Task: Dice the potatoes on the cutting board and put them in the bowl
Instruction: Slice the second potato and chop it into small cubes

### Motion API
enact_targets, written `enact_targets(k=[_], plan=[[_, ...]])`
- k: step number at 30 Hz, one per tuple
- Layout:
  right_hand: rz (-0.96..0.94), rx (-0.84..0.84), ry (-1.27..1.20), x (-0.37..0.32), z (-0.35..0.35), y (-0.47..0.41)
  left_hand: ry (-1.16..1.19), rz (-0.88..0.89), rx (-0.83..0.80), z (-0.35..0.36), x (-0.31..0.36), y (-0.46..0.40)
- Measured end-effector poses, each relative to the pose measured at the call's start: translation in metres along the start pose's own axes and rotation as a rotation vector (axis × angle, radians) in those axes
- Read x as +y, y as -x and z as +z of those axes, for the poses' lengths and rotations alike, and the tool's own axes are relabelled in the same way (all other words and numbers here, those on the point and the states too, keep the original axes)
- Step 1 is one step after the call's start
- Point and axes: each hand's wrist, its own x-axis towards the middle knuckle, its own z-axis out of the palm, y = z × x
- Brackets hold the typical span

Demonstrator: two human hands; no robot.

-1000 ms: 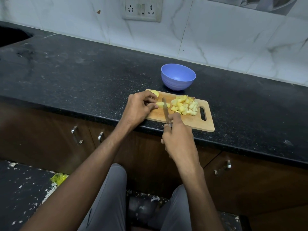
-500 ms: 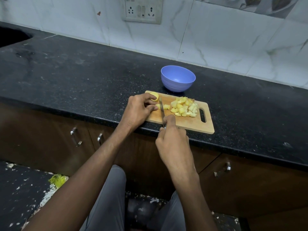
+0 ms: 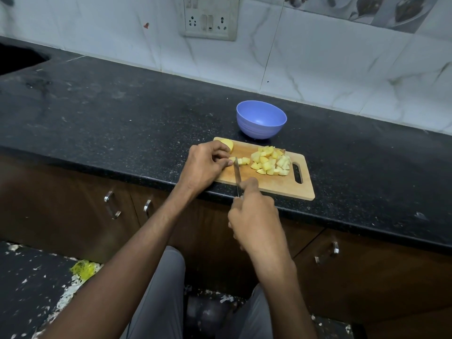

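knife on the potato strip, bowl waiting behind the board

the wooden cutting board (image 3: 266, 183) lies at the front edge of the black speckled worktop (image 3: 122, 118), its handle slot to the right. the left hand (image 3: 206, 165) rests on the board's left end, fingers curled down and pinching a short potato strip (image 3: 241, 160) that lies across the board. behind those knuckles, at the board's far left corner, sits an uncut potato piece (image 3: 228, 144) with its rounded side showing.

the right hand (image 3: 254, 216) is closed around the handle of a knife (image 3: 236, 176), forefinger stretched forward toward the blade. the handle itself is hidden inside the fist. the narrow blade points away from the person and meets the strip just beside the left fingertips (image 3: 228, 163); two or three cut cubes lie to the blade's right, still in line with the strip.

further right on the board, near the handle slot, is a heap of diced potato (image 3: 271, 160), pale yellow, a few bits with skin.

the blue bowl (image 3: 261, 122) stands upright on the worktop just behind the board, near its far edge; no potato shows in the part of its inside that is visible.

below the worktop are brown cabinet doors with metal handles (image 3: 112, 204). a wall socket plate (image 3: 210, 18) is set in the white tiles above.
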Motion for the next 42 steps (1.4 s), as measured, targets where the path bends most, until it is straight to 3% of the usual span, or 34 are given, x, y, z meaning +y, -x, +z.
enact_targets(k=[3,10,21,29,42], plan=[[-0.022,-0.024,-0.196,0.016,-0.026,0.004,-0.039,0.059,-0.037,0.0,-0.001,0.0],[-0.23,0.178,-0.544,0.042,-0.071,-0.047,-0.262,0.242,-0.163,0.001,0.006,0.003],[-0.109,0.434,-1.005,0.09,-0.05,-0.115,-0.485,0.143,-0.269,0.024,0.028,-0.016],[-0.097,0.384,-0.987,0.093,-0.049,-0.118,-0.482,0.022,-0.217,0.027,0.041,-0.021],[-0.099,0.38,-0.959,0.098,-0.046,-0.122,-0.056,-0.042,-0.035,0.045,0.045,-0.021]])
